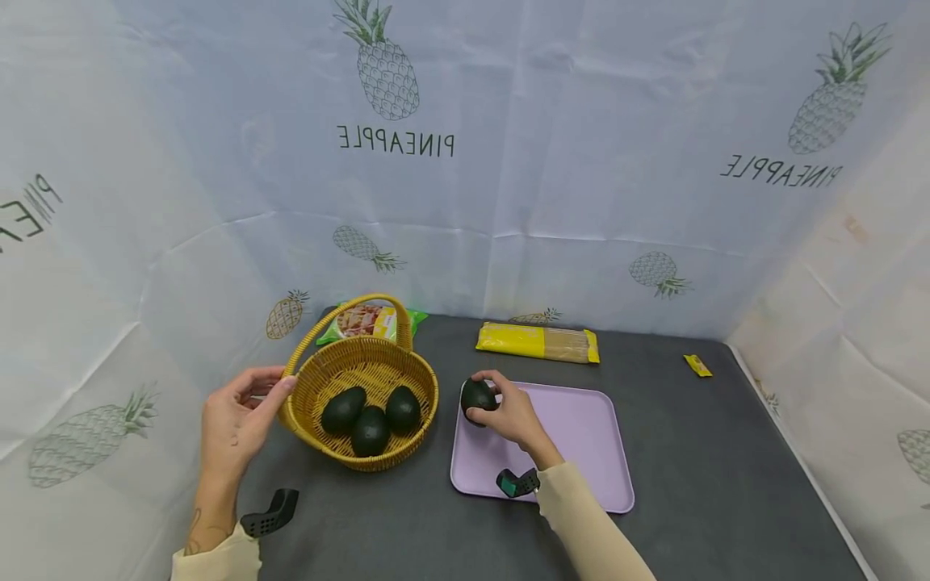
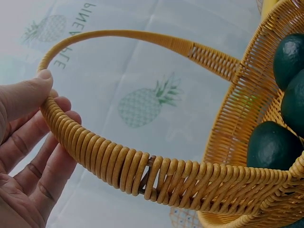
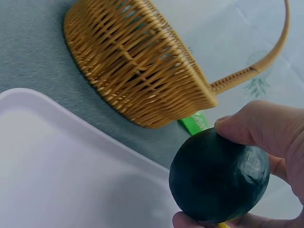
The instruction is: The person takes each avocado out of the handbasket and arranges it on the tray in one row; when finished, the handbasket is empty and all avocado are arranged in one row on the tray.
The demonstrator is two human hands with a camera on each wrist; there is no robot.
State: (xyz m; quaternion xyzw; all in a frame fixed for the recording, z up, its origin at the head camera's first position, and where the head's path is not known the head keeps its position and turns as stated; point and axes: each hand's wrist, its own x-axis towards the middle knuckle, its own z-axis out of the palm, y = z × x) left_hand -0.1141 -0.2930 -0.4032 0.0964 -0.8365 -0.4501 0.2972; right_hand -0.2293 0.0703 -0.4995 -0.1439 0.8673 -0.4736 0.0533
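My left hand (image 1: 238, 420) pinches the handle (image 2: 90, 145) of a yellow wicker basket (image 1: 420, 365) between thumb and fingers. Inside the basket lie three dark green avocados (image 1: 370, 431), grouped together. Another avocado (image 3: 216, 175) is gripped in my right hand (image 1: 514, 413), thumb on one side and fingertips on the other. That hand is over the left part of a lilac tray (image 1: 574, 436), and in the right wrist view the avocado appears above the tray surface, with a shadow beneath it.
Behind the basket lies a green food packet (image 1: 417, 320). A yellow pack of noodles or spaghetti (image 1: 538, 343) lies beyond the tray, and a small yellow packet (image 1: 697, 365) is at the far right. Pineapple-print cloth (image 1: 508, 186) surrounds the dark table (image 1: 697, 484).
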